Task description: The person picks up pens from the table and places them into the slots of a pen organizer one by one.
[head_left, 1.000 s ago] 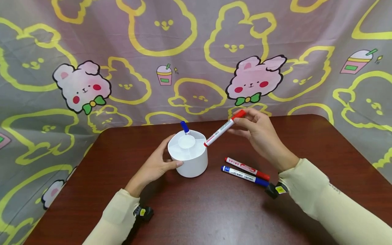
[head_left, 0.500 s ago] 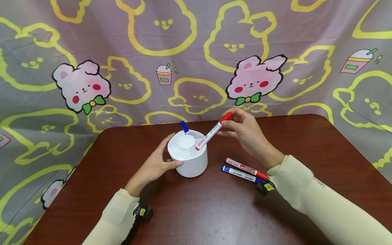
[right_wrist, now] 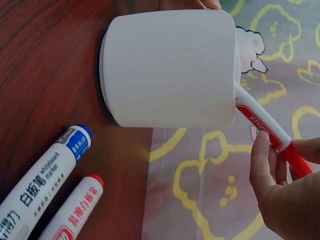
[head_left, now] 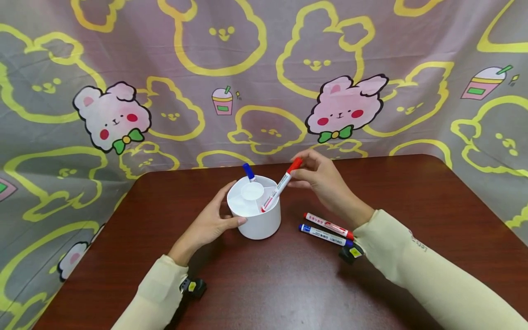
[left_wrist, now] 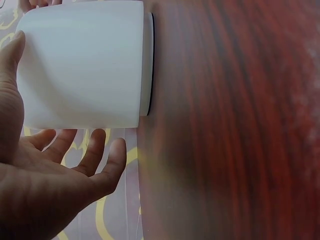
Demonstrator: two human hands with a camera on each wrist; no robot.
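Observation:
A round white pen holder (head_left: 261, 225), split into compartments around a raised centre disc, stands upright on the table. My left hand (head_left: 209, 225) holds its left side, thumb across the front wall and fingers around the back; the left wrist view shows the thumb against the white wall (left_wrist: 85, 65). My right hand (head_left: 323, 179) pinches a red whiteboard marker (head_left: 277, 190) by its red cap. The marker tilts, its lower end inside the holder's front-right compartment. A blue-capped marker (head_left: 249, 171) leans in a back compartment, its lower part hidden.
On the table (head_left: 268, 284), a second red marker (head_left: 327, 225) and a blue marker (head_left: 323, 235) lie side by side right of the holder, their cap ends near my right sleeve. A patterned curtain (head_left: 264, 82) hangs behind the table.
My right hand has moved left and slightly down, bringing the red marker's lower end from the holder's right rim into the compartment. The left hand and holder stay put.

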